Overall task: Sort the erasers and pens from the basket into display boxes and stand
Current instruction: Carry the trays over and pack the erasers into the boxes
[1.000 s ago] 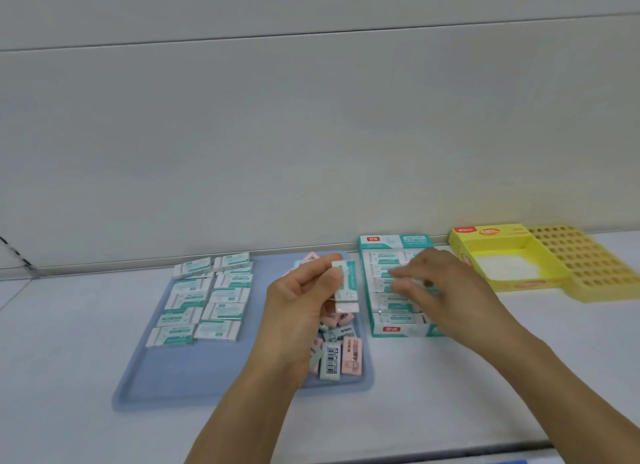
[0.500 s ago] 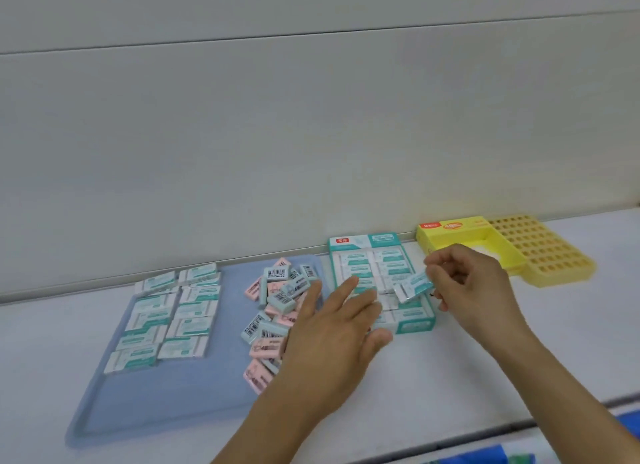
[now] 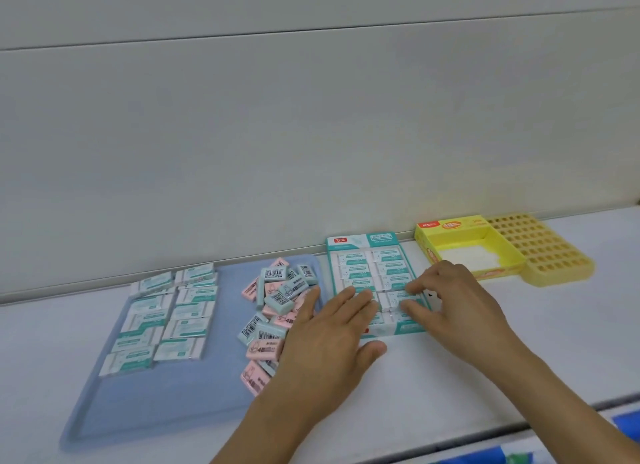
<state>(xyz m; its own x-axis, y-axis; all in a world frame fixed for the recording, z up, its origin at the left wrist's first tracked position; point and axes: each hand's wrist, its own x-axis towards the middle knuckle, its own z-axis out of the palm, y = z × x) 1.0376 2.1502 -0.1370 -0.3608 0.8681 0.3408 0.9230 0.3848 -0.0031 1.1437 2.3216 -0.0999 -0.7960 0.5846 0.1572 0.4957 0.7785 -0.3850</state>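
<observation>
Right hand (image 3: pixel 450 297) pinches a white-teal eraser (image 3: pixel 398 299) into the nearly full teal display box (image 3: pixel 367 242), left hand (image 3: pixel 325 339) flat and spread at its 8 o'clock; loose erasers (image 3: pixel 277 307) left on blue tray (image 3: pixel 221 398), yellow box (image 3: pixel 467 228) empty.

Looks like a stationery shop's stocking counter: plain white shelf top (image 3: pixel 450 377) against a blank pale panelled wall (image 3: pixel 311 134), teal-and-white cardboard display box (image 3: pixel 363 242) of wrapped erasers, yellow plastic holed pen stand (image 3: pixel 547 255).
</observation>
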